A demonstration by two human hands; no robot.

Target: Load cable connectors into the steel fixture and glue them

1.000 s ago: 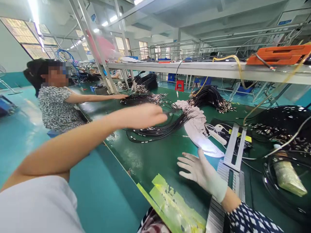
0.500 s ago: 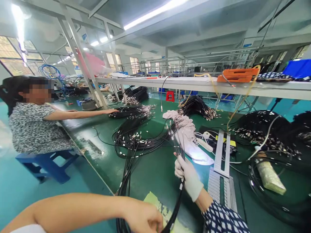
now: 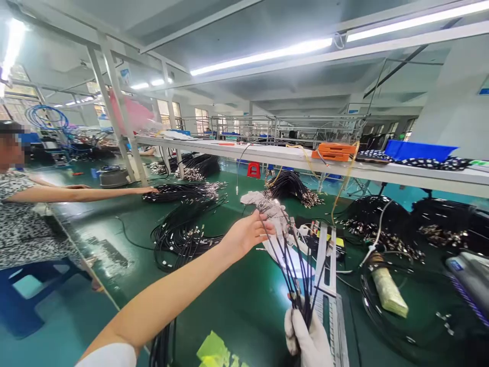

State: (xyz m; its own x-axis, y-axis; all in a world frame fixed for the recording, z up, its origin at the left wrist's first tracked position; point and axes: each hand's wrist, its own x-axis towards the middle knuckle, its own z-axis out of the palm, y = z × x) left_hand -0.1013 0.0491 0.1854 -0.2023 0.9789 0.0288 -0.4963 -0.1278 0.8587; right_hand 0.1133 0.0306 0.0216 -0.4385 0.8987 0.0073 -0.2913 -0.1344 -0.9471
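My right hand (image 3: 306,342), in a white glove, is closed round the lower part of a bundle of thin black cables (image 3: 296,270) near the bottom edge of the view. The cables fan upward and to the left from that fist, with small metal connectors on their ends. My bare left hand (image 3: 247,233) reaches in from the lower left. Its thumb and fingers are pinched on the upper ends of those cables. Both hands are above the green table (image 3: 237,295).
A heap of black cables (image 3: 183,232) lies left of my hands, a white cloth (image 3: 266,203) behind them, and a metal rail fixture (image 3: 329,285) to the right. A seated co-worker's arm (image 3: 91,193) stretches to another cable pile (image 3: 187,191). A long shelf (image 3: 290,159) crosses overhead.
My left hand rose from the bottom edge to the bundle's upper ends. My gloved right hand, still gripping the cables, sank toward the bottom of the view. The view tilted upward.
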